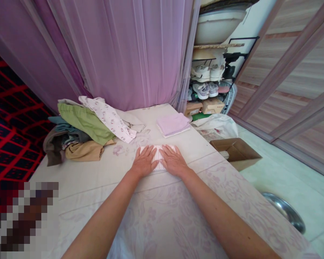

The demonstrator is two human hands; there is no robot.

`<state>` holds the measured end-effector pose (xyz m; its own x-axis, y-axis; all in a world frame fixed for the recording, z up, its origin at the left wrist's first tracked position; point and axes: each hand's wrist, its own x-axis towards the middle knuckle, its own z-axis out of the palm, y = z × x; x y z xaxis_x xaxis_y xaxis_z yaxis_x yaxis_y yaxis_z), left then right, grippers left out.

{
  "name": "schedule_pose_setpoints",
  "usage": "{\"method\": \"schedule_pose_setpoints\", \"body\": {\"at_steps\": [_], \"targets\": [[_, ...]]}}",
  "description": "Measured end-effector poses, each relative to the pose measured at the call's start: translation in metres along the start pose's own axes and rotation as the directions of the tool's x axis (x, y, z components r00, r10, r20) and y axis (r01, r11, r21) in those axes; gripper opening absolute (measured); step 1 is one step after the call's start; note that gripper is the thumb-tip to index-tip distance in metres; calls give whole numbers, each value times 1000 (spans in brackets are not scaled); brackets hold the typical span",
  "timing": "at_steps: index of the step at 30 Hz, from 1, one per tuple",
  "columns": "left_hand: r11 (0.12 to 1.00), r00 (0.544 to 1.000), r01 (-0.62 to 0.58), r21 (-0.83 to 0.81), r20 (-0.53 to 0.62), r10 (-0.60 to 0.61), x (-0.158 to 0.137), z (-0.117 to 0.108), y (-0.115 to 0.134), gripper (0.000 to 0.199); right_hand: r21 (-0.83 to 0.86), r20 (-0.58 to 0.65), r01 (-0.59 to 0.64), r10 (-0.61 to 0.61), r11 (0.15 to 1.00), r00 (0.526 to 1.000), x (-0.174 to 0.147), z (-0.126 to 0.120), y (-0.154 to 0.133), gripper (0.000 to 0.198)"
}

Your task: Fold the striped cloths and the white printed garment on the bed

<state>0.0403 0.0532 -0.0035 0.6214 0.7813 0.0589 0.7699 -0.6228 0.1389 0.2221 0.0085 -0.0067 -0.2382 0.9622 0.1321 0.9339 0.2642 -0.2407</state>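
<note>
My left hand and my right hand lie flat, side by side, palms down on a small folded white cloth with a faint pattern. The cloth rests on the pale floral bed sheet, mostly hidden under my fingers. Both hands have fingers spread and grip nothing. Beyond them lies a folded lilac cloth stacked on a white one.
A heap of unfolded clothes, green, tan, grey and floral white, lies at the far left. A purple curtain hangs behind. Right of the bed are an open cardboard box, a shoe rack, a metal basin on the floor.
</note>
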Motion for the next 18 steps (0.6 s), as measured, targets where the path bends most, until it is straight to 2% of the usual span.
{"method": "schedule_pose_setpoints", "body": {"at_steps": [4,7,10,12,14,16,18], "targets": [[997,999,48,-63,10,-47,4,2,-2,52,-9,-5,-2,2,1000,1000,1,0,1,48],[994,999,38,-101,0,-38,2,2,-5,49,15,-14,17,-17,1000,1000,0,-1,1,46],[970,996,29,-240,-79,-49,-6,-1,-14,50,103,-103,-37,48,994,994,-7,-1,8,43],[881,967,156,-447,-112,-228,-13,-4,-25,52,168,-217,-191,226,967,950,-15,-2,15,43],[701,885,351,-620,-25,-465,-18,-9,-36,54,209,-255,-374,419,904,871,-23,-6,19,44],[540,798,497,-679,115,-591,-22,-14,-44,50,214,-154,-510,544,833,825,-27,-13,21,43],[481,778,549,-683,209,-592,-22,-20,-48,40,203,16,-579,588,790,808,-25,-22,21,42]]}}
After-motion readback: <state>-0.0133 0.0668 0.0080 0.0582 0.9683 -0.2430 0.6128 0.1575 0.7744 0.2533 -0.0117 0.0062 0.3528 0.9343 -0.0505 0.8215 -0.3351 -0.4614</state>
